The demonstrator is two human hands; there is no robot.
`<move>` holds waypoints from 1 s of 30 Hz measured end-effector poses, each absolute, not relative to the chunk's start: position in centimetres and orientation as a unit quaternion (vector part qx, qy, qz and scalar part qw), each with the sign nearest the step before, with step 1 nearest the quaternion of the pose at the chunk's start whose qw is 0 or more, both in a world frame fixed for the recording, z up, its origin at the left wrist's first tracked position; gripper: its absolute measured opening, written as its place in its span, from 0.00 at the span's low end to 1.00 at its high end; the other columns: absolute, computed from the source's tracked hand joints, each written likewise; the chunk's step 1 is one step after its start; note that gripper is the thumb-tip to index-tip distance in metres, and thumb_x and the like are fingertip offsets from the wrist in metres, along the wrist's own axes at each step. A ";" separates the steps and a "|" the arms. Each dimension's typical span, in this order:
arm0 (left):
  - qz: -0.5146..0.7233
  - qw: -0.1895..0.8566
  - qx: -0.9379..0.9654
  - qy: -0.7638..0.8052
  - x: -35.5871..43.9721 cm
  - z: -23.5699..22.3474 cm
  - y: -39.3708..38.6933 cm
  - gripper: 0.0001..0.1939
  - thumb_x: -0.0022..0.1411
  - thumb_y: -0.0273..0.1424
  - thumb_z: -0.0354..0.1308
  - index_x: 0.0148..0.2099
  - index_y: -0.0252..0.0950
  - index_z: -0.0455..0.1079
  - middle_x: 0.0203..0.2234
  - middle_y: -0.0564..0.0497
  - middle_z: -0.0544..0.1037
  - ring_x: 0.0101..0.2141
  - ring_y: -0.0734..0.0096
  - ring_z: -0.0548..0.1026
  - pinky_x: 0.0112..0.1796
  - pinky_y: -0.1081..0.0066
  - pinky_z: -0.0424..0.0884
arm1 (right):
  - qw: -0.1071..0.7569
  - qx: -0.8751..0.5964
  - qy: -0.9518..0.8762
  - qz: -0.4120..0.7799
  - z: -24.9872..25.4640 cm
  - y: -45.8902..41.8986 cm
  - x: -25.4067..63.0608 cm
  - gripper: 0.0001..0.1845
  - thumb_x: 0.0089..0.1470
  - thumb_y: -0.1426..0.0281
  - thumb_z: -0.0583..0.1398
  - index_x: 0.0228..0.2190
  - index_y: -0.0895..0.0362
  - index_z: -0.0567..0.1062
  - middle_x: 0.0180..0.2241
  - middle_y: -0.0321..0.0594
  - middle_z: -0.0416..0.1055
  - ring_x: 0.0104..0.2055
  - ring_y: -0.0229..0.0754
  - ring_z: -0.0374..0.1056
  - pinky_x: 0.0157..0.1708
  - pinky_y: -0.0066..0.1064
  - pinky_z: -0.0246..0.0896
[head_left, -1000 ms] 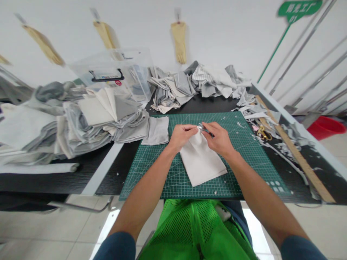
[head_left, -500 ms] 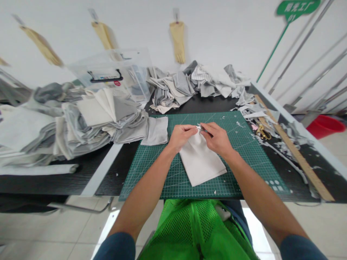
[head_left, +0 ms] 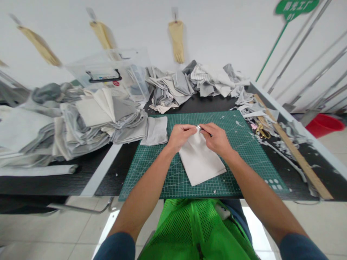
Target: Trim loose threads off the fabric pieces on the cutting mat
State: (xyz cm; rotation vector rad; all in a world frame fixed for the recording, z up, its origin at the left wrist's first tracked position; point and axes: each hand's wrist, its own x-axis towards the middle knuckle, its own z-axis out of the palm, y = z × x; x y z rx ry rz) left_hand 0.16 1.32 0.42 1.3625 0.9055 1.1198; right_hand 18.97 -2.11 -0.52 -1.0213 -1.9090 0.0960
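left grip pinches the white cloth at its far end.

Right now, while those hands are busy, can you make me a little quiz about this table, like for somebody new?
1. True or false: the left hand grips the red bucket.
2. What lies to the right of the green mat? A) the plastic box B) the long wooden strip C) the rolled-up cloth
3. Fill in: yellow ____ hang on the wall.

Key: 1. False, it holds the white cloth. 2. B. 3. gloves.
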 end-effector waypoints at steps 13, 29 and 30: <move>0.485 0.533 0.576 0.386 0.2 0.2 1.5 0.13 0.50 0.36 0.71 0.38 0.35 0.84 0.34 0.47 0.85 0.33 0.68 0.78 0.39 0.68 0.72 | 0.471 -0.415 -0.777 0.030 -0.3 -2.3 19.2 0.17 0.63 0.69 0.59 0.52 0.56 0.77 0.43 0.47 0.77 0.44 0.46 0.73 0.46 0.39 0.71; 0.480 0.492 0.601 0.408 0.2 0.1 1.4 0.13 0.52 0.37 0.70 0.38 0.36 0.84 0.34 0.48 0.85 0.33 0.68 0.77 0.37 0.69 0.71 | 0.454 -0.425 -0.783 0.015 -0.7 -2.0 19.2 0.15 0.64 0.69 0.58 0.51 0.55 0.78 0.42 0.47 0.77 0.44 0.47 0.74 0.48 0.39 0.71; 0.480 0.491 0.600 0.411 0.2 0.2 1.4 0.13 0.51 0.37 0.70 0.38 0.36 0.84 0.34 0.48 0.85 0.33 0.68 0.77 0.38 0.69 0.71 | 0.453 -0.425 -0.783 0.015 -0.8 -1.9 19.2 0.15 0.64 0.69 0.58 0.51 0.55 0.78 0.43 0.47 0.77 0.45 0.47 0.74 0.48 0.39 0.71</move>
